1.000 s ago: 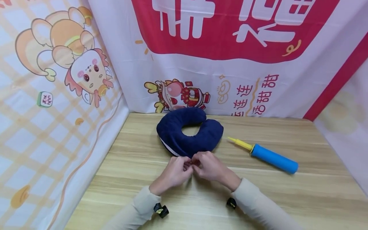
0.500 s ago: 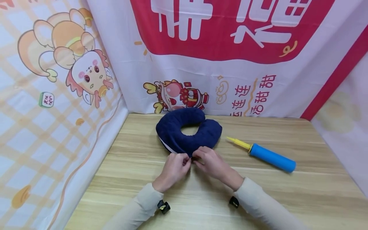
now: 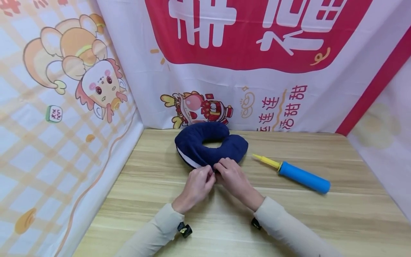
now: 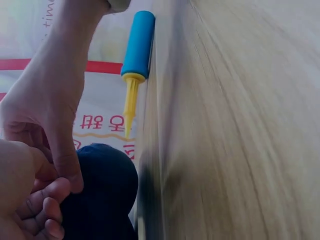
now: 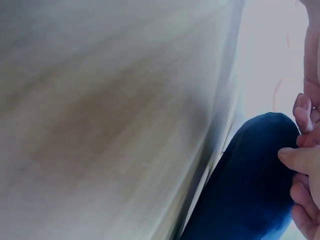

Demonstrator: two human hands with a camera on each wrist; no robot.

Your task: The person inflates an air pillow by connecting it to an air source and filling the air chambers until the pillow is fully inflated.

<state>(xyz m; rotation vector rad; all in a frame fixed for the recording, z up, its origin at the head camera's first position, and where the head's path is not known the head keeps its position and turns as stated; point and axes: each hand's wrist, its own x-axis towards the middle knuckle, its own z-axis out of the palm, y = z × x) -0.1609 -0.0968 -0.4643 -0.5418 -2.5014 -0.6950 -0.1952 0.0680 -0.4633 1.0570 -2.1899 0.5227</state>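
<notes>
A navy U-shaped neck pillow [image 3: 192,139] lies on the table, its gap toward the back right. Along its near left edge a white strip of lining [image 3: 187,157] shows through an opening in the cover. My left hand [image 3: 197,184] pinches the pillow's near edge between thumb and fingers. Right beside it, my right hand [image 3: 232,176] pinches the same edge, fingertips almost meeting the left ones. Whatever small part sits between the fingertips is hidden. Both wrist views show the dark blue pillow [image 4: 107,185] close beyond the fingers.
To the right of the pillow lies a blue hand pump [image 3: 303,176] with a yellow nozzle [image 3: 268,161] pointing at it. Printed cloth [image 3: 135,71] hangs behind and at the left of the wood-grain table [image 3: 144,189].
Both hands have moved a little away from me, toward the pillow, still pinching its near edge. The white strip at the left looks wider. The pump stays put.
</notes>
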